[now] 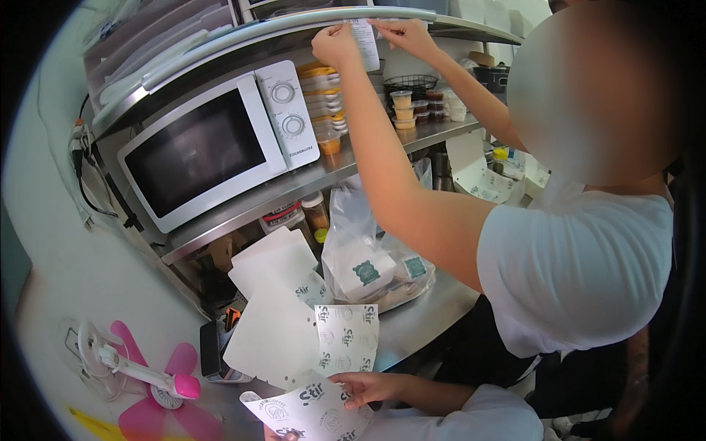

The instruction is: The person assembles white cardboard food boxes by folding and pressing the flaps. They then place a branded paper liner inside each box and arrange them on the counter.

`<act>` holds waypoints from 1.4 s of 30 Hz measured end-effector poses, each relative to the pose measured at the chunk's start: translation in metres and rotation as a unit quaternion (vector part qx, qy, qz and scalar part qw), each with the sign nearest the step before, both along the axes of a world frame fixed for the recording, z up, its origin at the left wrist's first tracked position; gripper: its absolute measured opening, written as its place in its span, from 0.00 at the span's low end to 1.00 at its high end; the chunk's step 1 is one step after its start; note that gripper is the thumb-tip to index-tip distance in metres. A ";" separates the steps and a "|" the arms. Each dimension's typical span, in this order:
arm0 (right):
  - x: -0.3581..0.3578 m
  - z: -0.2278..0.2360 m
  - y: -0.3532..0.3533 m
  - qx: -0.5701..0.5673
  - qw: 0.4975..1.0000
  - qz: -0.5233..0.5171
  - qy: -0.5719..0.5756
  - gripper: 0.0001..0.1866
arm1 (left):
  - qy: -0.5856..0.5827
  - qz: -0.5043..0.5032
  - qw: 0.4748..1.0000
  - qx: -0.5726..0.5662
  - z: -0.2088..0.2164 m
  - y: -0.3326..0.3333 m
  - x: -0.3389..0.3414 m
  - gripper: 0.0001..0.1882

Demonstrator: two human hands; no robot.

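Note:
A white sheet of printed paper is held between my two hands at the bottom of the view, its left edge curling up. My right hand pinches its upper right part, thumb and fingers closed on it. Just a few fingers of my left hand show, gripping the sheet's lower edge; the rest is out of view. Beyond the sheet lies an open white cardboard box, with another printed paper sheet along its right side.
A co-worker's arms reach across to a paper slip at the upper shelf. Behind stand a microwave and sauce cups. A plastic bag holds white boxes on the steel counter. A pink fan is at lower left.

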State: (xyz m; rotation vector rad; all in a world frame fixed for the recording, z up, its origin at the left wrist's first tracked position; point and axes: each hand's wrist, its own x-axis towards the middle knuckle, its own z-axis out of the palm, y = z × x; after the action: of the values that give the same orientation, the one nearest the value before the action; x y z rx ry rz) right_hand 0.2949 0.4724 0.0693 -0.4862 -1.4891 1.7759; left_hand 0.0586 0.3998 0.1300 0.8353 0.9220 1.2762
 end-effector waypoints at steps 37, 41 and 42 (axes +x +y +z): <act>0.084 0.052 0.046 0.042 0.940 -0.336 0.042 0.13 | 0.215 0.153 0.961 0.085 0.009 0.044 0.029 0.03; 0.085 0.065 0.046 0.025 0.938 -0.336 0.084 0.14 | 0.238 0.168 0.951 0.104 0.002 0.044 0.030 0.03; 0.086 0.062 0.048 0.028 0.935 -0.339 0.101 0.14 | 0.240 0.179 0.947 0.114 0.002 0.044 0.031 0.03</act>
State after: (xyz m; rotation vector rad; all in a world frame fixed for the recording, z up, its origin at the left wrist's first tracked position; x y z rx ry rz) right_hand 0.3808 0.5207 0.1313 -0.6685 -1.0486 1.1907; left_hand 0.0896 0.4443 0.1320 1.2353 1.3780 1.5444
